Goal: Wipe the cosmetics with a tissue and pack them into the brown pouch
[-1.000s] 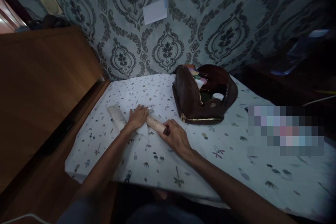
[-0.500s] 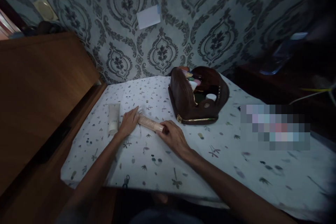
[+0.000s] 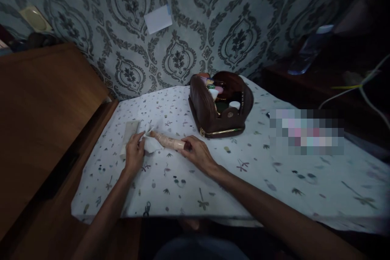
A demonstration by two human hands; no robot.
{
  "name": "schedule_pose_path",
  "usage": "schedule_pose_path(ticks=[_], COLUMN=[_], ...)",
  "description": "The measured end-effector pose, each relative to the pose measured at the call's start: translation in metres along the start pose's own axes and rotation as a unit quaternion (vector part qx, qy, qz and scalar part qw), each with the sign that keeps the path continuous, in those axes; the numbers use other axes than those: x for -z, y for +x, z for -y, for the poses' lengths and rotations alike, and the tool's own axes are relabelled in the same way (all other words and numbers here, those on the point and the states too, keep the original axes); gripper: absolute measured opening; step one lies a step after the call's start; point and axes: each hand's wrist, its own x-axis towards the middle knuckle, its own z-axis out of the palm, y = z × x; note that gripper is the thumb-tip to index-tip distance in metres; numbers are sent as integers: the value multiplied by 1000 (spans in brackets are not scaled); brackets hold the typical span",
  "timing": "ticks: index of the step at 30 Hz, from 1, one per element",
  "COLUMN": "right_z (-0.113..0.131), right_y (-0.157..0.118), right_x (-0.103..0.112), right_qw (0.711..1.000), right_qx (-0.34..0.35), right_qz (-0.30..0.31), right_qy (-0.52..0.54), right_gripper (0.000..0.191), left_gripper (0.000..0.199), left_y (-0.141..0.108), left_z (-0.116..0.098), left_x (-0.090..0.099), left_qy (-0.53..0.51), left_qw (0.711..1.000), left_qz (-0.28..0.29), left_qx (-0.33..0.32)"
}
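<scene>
My right hand [image 3: 199, 155] grips a beige cosmetic tube [image 3: 168, 141] by its dark-tipped right end. The tube lies nearly level, its other end pointing left. My left hand [image 3: 134, 153] is closed on a crumpled white tissue [image 3: 152, 144], which touches the tube's left end. Partly behind that hand lies a pale squeeze tube [image 3: 131, 128] on the patterned cloth [image 3: 183, 183]. Beyond my right hand stands a brown makeup bag [image 3: 207, 107], unzipped, with several cosmetics and a white-capped container [image 3: 234, 105] inside.
A wooden cabinet [image 3: 51, 89] borders the table on the left. Patterned wallpaper rises behind. To the right are a blurred-out patch [image 3: 304, 132], a clear bottle [image 3: 310, 48] on a dark surface, and a pale cable [image 3: 338, 93].
My left hand has drawn back left from the tube's end, with the tissue now bunched out in the open. My right hand keeps its grip. The whole view has shifted slightly.
</scene>
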Motion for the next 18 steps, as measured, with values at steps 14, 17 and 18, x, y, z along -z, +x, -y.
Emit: schedule_pose_path(ticks=[14,17,18], right_z=[-4,-3,-2], right_y=[-4,-4,-5], right_x=[-7,-5,-5], right_qw=[992,993,993], right_qx=[126,111,108], right_qz=[-5,2,7], right_qy=[-30,-47,-51], right_gripper=[19,18,18], left_gripper=[25,26,26], left_y=[-4,9,12], left_z=[-47,-23,-16], left_x=[-47,-39,-37], left_qy=[196,224,229], left_qw=[944,947,949], left_qz=[98,109,114], left_qx=[-246,-205,-187])
